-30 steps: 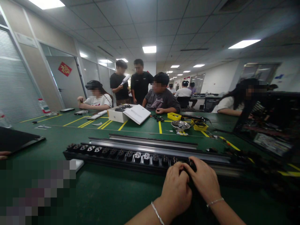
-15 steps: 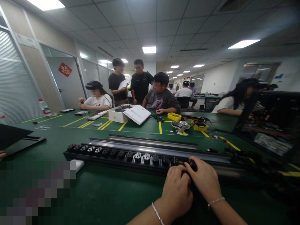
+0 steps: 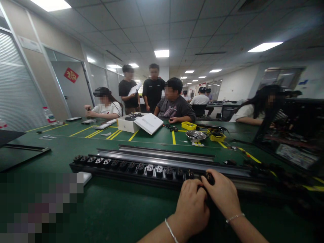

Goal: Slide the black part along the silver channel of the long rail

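Observation:
A long black power strip with a row of sockets lies across the green table in front of me. Both hands press together on a small black socket module at the strip's right part. My left hand has its fingers curled over the strip's near edge. My right hand covers the module from the right, with fingertips on its top. Each wrist wears a thin silver bracelet. What lies under the palms is hidden.
Grey metal rails lie just behind the strip. Farther back stand a white open box, a yellow tray, a metal bowl. A black open case is at right. Several people sit or stand beyond.
My hands stay on the same spot of the strip, shifting only slightly. At far left, a dark flat panel has swung lower and the hand beside it is gone.

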Motion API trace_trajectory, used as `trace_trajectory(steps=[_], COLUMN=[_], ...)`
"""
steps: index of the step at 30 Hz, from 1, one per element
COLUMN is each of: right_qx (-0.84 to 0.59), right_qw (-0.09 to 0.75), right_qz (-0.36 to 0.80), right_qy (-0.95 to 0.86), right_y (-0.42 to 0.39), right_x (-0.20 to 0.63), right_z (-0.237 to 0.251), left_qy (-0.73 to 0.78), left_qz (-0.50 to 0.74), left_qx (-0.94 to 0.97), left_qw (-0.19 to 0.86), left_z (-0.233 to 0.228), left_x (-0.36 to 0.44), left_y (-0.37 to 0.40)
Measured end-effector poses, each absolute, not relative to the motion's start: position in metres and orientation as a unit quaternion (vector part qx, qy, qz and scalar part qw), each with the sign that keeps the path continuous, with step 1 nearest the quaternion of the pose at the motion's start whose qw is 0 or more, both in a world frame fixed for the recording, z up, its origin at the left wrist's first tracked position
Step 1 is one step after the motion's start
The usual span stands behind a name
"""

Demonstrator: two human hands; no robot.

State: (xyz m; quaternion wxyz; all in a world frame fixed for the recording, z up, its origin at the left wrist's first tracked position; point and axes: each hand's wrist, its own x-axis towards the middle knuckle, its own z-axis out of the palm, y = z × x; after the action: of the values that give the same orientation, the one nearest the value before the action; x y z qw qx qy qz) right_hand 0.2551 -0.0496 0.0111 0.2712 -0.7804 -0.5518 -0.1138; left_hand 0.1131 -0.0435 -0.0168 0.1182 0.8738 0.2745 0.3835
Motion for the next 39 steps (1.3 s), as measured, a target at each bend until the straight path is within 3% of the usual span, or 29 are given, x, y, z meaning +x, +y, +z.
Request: trace_trajectory(steps=[39], right_qx=[-0.783], right_qw=[0.282], right_qz=[-0.110], right_qy=[-0.544], right_y=[-0.047], right_x=[0.263], right_z=[0.003], left_qy=[0.266], left_qz=[0.410], left_qx=[0.864], left_qw=[0.123], left_z=[-0.028], left_x=[0.120], left_y=[-0.037])
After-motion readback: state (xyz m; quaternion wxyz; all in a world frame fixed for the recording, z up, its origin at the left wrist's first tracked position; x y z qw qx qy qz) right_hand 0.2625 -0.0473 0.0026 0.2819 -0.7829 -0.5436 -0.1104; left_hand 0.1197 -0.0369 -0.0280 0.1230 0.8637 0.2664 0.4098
